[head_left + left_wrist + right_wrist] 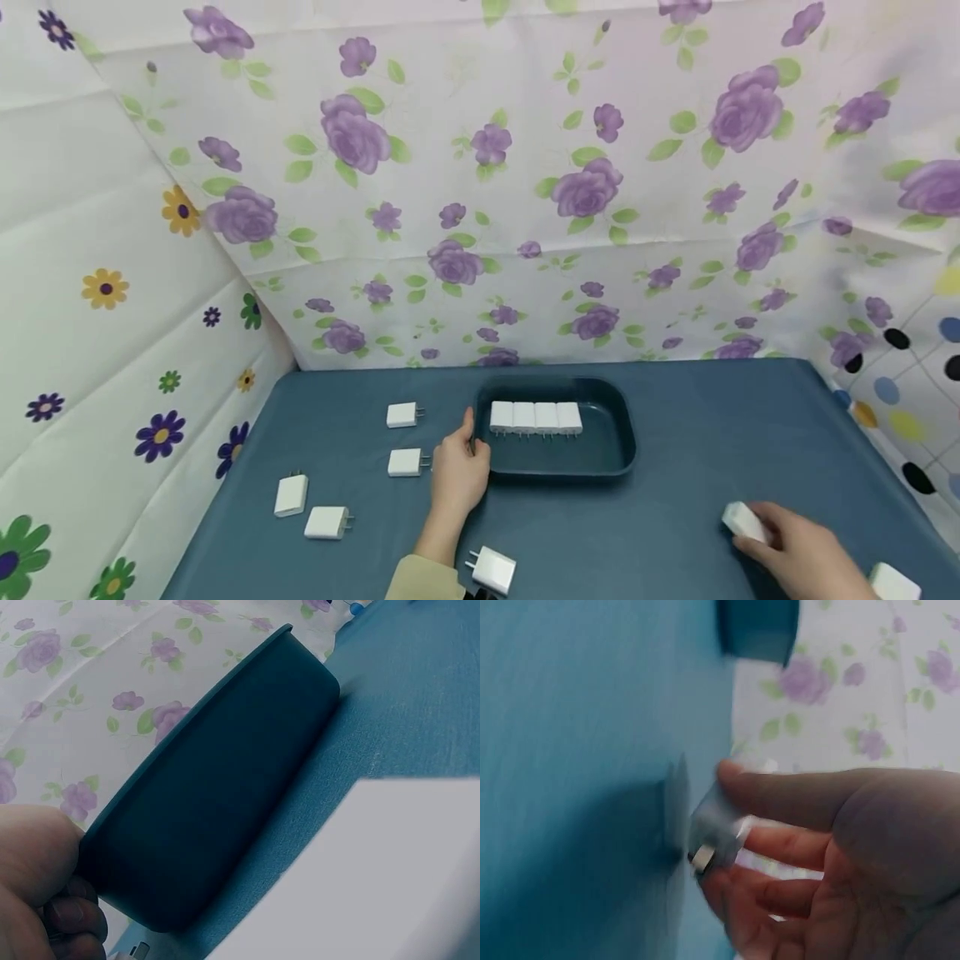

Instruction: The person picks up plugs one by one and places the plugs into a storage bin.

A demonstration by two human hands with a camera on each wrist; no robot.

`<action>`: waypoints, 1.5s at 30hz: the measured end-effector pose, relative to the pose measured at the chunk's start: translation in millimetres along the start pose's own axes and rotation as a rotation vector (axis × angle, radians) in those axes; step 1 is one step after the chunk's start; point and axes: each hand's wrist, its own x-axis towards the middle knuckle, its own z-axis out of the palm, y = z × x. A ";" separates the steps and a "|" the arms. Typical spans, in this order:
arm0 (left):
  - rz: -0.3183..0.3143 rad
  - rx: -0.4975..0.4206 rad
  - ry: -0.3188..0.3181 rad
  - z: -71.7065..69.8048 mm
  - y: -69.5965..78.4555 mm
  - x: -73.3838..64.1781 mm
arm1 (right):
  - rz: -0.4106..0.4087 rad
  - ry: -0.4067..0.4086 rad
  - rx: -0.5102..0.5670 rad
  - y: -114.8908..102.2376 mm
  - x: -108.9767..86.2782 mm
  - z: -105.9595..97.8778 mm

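In the head view, my left hand [459,472] grips the left rim of a dark teal rectangular tray [525,477]. The left wrist view shows that hand [45,881] at one end of the tray's outer wall [217,765], fingers curled. Inside the tray, several white charger plugs [536,417] stand side by side in a row, prongs toward me. Off to the right, my right hand [806,546] pinches a white charger plug [744,522] between thumb and fingers. In the right wrist view, this plug [718,817] is tilted close over the tabletop, held by my right hand [817,862].
Left of the tray lie several loose white charger plugs [326,522], prongs mostly to the right. Another charger plug [493,571] rests near my left sleeve [426,579]. A white block [894,582] is beside my right wrist. Flowered cloth [450,208] walls the blue table [675,433].
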 end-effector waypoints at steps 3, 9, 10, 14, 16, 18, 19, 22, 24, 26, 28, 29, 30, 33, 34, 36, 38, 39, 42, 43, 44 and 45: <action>0.001 0.014 0.019 -0.9 -2.5 -2.9 | -0.062 0.042 0.109 -29.0 -2.5 2.8; 0.019 0.008 -0.024 3.3 0.4 -0.2 | -0.237 0.191 0.204 -89.8 -13.1 -15.6; 0.022 0.010 -0.017 3.3 1.0 -0.1 | -0.263 0.207 0.224 -100.9 -12.4 -16.7; 0.012 0.035 0.012 3.1 0.6 -3.2 | -0.352 0.225 0.315 -139.2 0.9 -10.4; -0.002 0.041 0.004 2.7 -1.7 -5.3 | -0.374 0.240 0.320 -155.8 12.9 -2.4; -0.019 0.037 -0.010 1.4 -4.4 -6.6 | -0.388 0.263 0.280 -170.9 26.7 7.4; -0.023 0.033 -0.014 1.0 -5.4 -7.2 | -0.391 0.281 0.252 -177.8 33.0 12.0; -0.018 0.023 -0.010 0.4 -6.6 -8.0 | -0.362 0.334 0.158 -195.2 48.7 24.2; -0.018 0.024 -0.007 -0.1 -5.9 -7.3 | -0.333 0.356 0.113 -203.2 55.5 30.2; -0.016 0.030 -0.007 -0.6 -4.2 -5.9 | -0.295 0.366 0.080 -208.9 62.2 33.8; -0.014 0.031 -0.012 -0.5 -1.7 -4.4 | -0.268 0.369 0.063 -212.3 67.3 35.0; -0.014 0.031 -0.015 -0.1 -0.2 -4.0 | -0.257 0.372 0.065 -213.5 69.6 35.2; -0.013 0.030 -0.016 0.4 1.0 -3.7 | -0.244 0.369 0.067 -214.2 71.5 35.1; -0.012 0.030 -0.015 2.3 3.5 -3.2 | -0.223 0.366 0.076 -214.7 74.7 33.7; -0.009 0.027 -0.016 2.9 4.1 -2.9 | -0.215 0.370 0.077 -214.3 75.4 33.6; 0.003 0.021 -0.016 4.1 4.8 -2.3 | -0.206 0.377 0.074 -212.7 76.8 33.5; 0.011 0.014 -0.020 4.9 5.0 -1.8 | -0.200 0.385 0.068 -210.6 77.9 34.5; 0.014 0.010 -0.021 5.1 4.9 -1.6 | -0.197 0.390 0.065 -209.9 78.1 35.1; 0.011 0.012 -0.016 4.3 2.7 -1.4 | -0.196 0.381 0.071 -209.8 78.3 37.9; 0.008 0.015 -0.012 3.5 1.5 -1.1 | -0.197 0.373 0.079 -210.5 78.6 39.0; 0.006 0.014 -0.008 2.6 0.2 -0.7 | -0.195 0.367 0.088 -211.8 78.9 40.0; 0.009 0.014 -0.002 1.5 -1.1 -0.2 | -0.194 0.359 0.095 -213.1 79.4 41.0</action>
